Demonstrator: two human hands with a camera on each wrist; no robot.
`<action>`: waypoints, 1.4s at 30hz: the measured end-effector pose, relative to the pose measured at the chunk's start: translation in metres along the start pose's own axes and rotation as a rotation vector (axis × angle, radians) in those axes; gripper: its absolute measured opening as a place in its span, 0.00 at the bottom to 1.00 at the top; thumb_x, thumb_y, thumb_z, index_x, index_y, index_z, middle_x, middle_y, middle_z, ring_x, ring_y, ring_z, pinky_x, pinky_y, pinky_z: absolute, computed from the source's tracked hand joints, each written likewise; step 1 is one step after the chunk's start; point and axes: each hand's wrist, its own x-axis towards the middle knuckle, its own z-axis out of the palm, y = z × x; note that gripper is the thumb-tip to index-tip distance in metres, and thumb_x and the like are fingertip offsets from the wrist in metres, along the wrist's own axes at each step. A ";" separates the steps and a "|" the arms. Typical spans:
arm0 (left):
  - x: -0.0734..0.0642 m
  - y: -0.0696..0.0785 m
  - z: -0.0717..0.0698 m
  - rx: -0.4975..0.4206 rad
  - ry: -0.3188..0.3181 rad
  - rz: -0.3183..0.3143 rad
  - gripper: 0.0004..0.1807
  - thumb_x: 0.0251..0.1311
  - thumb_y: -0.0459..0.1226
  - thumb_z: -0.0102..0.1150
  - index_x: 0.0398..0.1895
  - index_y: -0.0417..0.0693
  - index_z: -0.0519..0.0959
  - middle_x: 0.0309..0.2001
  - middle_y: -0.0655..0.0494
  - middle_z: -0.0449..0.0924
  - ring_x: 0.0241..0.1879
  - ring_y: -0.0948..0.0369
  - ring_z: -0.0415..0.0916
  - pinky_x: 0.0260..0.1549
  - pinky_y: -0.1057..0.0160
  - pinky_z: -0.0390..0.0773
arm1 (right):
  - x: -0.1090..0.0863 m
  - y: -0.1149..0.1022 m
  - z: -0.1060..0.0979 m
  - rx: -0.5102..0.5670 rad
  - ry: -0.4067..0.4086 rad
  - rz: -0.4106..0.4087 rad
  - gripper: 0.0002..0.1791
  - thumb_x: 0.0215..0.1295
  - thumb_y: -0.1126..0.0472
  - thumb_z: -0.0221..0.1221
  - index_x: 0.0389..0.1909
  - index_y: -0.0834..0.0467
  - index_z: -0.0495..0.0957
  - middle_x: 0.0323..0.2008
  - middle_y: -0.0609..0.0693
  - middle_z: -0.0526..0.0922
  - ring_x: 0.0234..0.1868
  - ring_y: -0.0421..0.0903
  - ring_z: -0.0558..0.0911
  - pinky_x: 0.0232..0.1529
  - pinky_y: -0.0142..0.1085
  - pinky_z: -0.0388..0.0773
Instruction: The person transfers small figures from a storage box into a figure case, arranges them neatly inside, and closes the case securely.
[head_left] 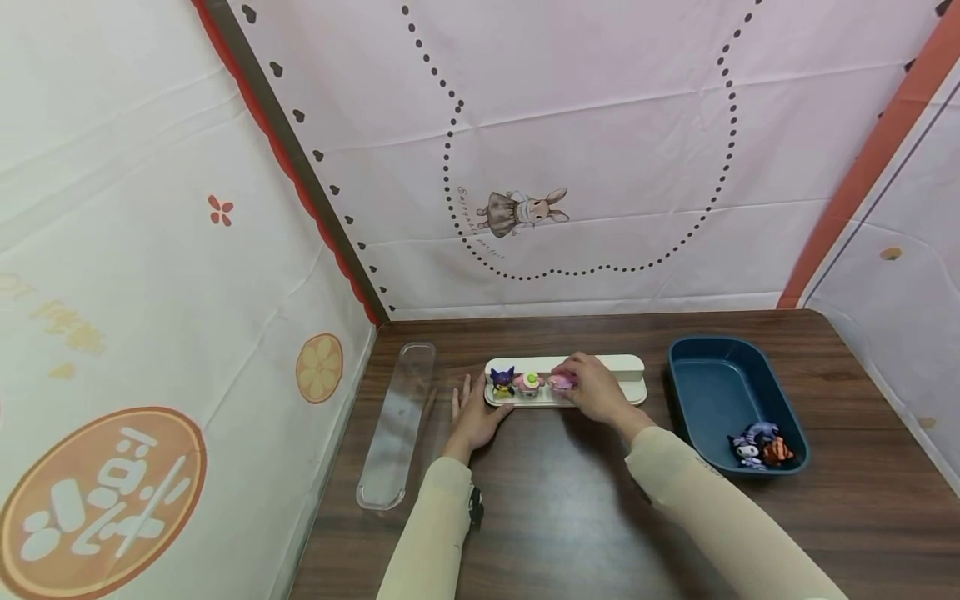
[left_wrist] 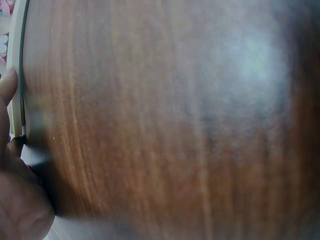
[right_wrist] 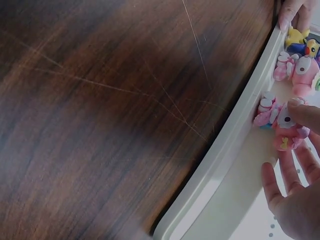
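Note:
A long white tray [head_left: 636, 392] lies at the table's far side, holding a row of small figurines. My right hand [head_left: 600, 392] pinches a pink figurine [right_wrist: 287, 122] between thumb and fingers, upright over the tray floor. Beside it stands another pink figurine [head_left: 529, 383] with a green and white top. At the left end is a purple and yellow figurine [head_left: 502, 382]. My left hand [head_left: 476, 421] rests at the tray's left end, its thumb on the front rim and its other fingers extended; only part of it shows in the left wrist view.
A dark blue bin [head_left: 678, 392] stands to the right, with several figurines [head_left: 761, 446] in its near right corner. A long clear plastic cover [head_left: 393, 433] lies on the left of the wooden table [head_left: 555, 517]. Cloth-covered walls [head_left: 637, 167] border the back and sides.

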 end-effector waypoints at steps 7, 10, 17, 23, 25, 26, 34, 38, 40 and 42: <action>0.000 0.000 0.001 -0.007 -0.001 -0.005 0.52 0.68 0.63 0.58 0.85 0.50 0.48 0.84 0.51 0.51 0.85 0.51 0.34 0.82 0.42 0.29 | 0.000 -0.001 0.003 -0.014 0.002 0.008 0.19 0.55 0.64 0.76 0.49 0.55 0.88 0.50 0.55 0.84 0.56 0.59 0.81 0.60 0.56 0.77; 0.000 0.000 0.000 -0.007 0.001 -0.002 0.52 0.68 0.63 0.58 0.85 0.50 0.48 0.84 0.51 0.51 0.85 0.50 0.34 0.81 0.42 0.29 | 0.000 0.000 0.004 -0.014 0.010 0.002 0.19 0.55 0.63 0.76 0.49 0.55 0.88 0.50 0.55 0.84 0.56 0.59 0.81 0.59 0.56 0.76; 0.001 0.000 0.000 0.001 0.001 -0.003 0.52 0.68 0.63 0.58 0.85 0.51 0.48 0.84 0.51 0.51 0.85 0.50 0.34 0.81 0.41 0.29 | 0.001 0.001 0.006 -0.006 0.016 -0.005 0.18 0.55 0.62 0.76 0.48 0.54 0.88 0.49 0.53 0.84 0.56 0.57 0.81 0.59 0.55 0.77; 0.001 0.000 -0.001 -0.007 0.000 -0.002 0.52 0.68 0.62 0.59 0.85 0.50 0.49 0.84 0.50 0.51 0.85 0.50 0.35 0.81 0.41 0.29 | 0.001 0.002 0.006 -0.008 0.015 -0.006 0.18 0.55 0.62 0.76 0.48 0.54 0.88 0.49 0.53 0.84 0.56 0.58 0.80 0.61 0.55 0.76; 0.001 0.000 0.000 -0.005 0.000 -0.003 0.51 0.68 0.62 0.59 0.85 0.49 0.49 0.84 0.50 0.52 0.85 0.50 0.35 0.81 0.41 0.29 | 0.002 0.002 0.006 -0.007 0.018 -0.006 0.18 0.55 0.62 0.77 0.48 0.55 0.88 0.49 0.53 0.84 0.56 0.59 0.80 0.61 0.55 0.76; 0.002 0.000 0.000 -0.002 -0.001 -0.004 0.51 0.68 0.62 0.58 0.85 0.49 0.49 0.84 0.50 0.52 0.85 0.50 0.35 0.81 0.42 0.30 | 0.002 0.002 0.006 -0.010 0.021 -0.009 0.18 0.54 0.62 0.77 0.47 0.55 0.87 0.49 0.53 0.84 0.56 0.59 0.80 0.60 0.55 0.76; 0.002 -0.001 0.000 0.001 -0.005 -0.007 0.52 0.68 0.62 0.58 0.85 0.50 0.49 0.84 0.50 0.51 0.85 0.50 0.35 0.81 0.41 0.30 | 0.000 0.002 0.007 0.001 0.026 -0.003 0.18 0.54 0.63 0.77 0.47 0.55 0.87 0.48 0.53 0.84 0.55 0.58 0.80 0.60 0.54 0.76; 0.002 -0.001 0.001 0.001 -0.004 -0.010 0.52 0.68 0.63 0.58 0.85 0.50 0.49 0.84 0.50 0.51 0.85 0.50 0.34 0.81 0.41 0.30 | 0.000 0.001 0.007 0.009 0.028 -0.008 0.18 0.53 0.64 0.77 0.47 0.56 0.87 0.48 0.54 0.84 0.55 0.57 0.80 0.60 0.54 0.77; 0.003 -0.001 0.001 0.002 -0.002 -0.010 0.52 0.68 0.63 0.58 0.85 0.50 0.49 0.84 0.51 0.51 0.85 0.50 0.35 0.82 0.41 0.30 | 0.000 0.001 0.007 0.010 0.027 -0.005 0.18 0.53 0.63 0.77 0.47 0.56 0.87 0.48 0.53 0.84 0.55 0.57 0.80 0.60 0.53 0.77; 0.003 -0.001 0.001 0.005 0.000 -0.010 0.52 0.68 0.63 0.58 0.85 0.51 0.49 0.84 0.51 0.51 0.85 0.50 0.35 0.82 0.42 0.30 | 0.001 0.000 0.007 0.005 0.026 -0.004 0.18 0.53 0.63 0.77 0.47 0.56 0.87 0.48 0.53 0.84 0.55 0.57 0.81 0.60 0.53 0.77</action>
